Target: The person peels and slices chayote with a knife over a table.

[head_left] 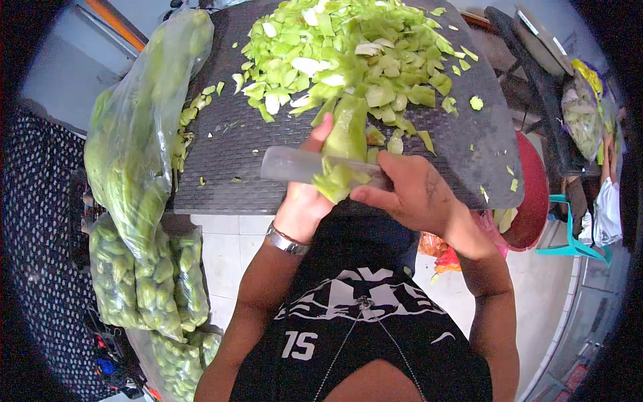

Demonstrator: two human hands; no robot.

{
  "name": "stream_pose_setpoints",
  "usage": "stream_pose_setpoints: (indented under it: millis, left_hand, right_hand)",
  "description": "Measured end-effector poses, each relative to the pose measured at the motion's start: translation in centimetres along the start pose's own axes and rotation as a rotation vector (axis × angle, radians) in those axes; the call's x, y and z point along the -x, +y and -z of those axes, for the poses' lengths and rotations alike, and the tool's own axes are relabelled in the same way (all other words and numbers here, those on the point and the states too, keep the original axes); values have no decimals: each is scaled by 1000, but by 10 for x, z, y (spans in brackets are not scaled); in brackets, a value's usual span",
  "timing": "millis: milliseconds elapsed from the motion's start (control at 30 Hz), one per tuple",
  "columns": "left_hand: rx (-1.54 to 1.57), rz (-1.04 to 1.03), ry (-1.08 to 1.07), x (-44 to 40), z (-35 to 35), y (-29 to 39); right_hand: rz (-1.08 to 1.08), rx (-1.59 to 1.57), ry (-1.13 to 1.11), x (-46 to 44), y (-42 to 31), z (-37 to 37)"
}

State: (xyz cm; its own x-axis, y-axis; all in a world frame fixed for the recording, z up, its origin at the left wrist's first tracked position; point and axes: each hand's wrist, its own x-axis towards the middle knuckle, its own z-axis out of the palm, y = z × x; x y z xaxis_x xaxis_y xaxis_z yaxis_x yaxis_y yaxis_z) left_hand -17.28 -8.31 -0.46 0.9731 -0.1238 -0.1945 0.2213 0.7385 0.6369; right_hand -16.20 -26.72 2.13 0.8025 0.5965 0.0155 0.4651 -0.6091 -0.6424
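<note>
My left hand [308,197], with a silver watch on its wrist, grips a partly peeled green mango [347,130] from below and behind. My right hand [416,189] is closed around the handle of a wide-bladed knife [288,165]. The blade lies crosswise over the mango, pointing left, and a curl of cut peel [335,179] rests at its edge. Much of my left palm is hidden behind the blade and mango. Just beyond both hands, a large heap of green and whitish peelings [375,50] covers the far part of the dark woven-look table [228,151].
A clear plastic bag of green mangoes [144,127] leans over the table's left edge. More filled bags [154,281] stand below it. A red tub [531,194] is right of the table, beside a turquoise stool [573,244]. Orange-red bags [445,258] lie on the floor.
</note>
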Motion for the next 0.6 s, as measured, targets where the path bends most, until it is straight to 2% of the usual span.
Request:
stream_pose_setpoints:
  millis: [33, 100, 200, 300, 333, 433, 600]
  left_hand:
    - [-76, -66, -54, 4, 0, -1]
    - [124, 117, -71, -11, 11, 1]
    - [116, 84, -89, -10, 16, -1]
    - [143, -5, 30, -3, 22, -7]
    - [84, 11, 83, -4, 21, -5]
    - [35, 47, -7, 0, 21, 2]
    - [66, 174, -79, -6, 30, 5]
  right_hand:
    - [18, 20, 9, 0, 0, -2]
    - [57, 66, 28, -4, 1, -2]
    - [43, 79, 71, -6, 10, 3]
    - [-70, 142, 55, -9, 25, 18]
    - [-89, 89, 132, -9, 31, 20]
    - [-102, 199, 202, -5, 40, 33]
    - [-154, 289, 95, -9, 51, 43]
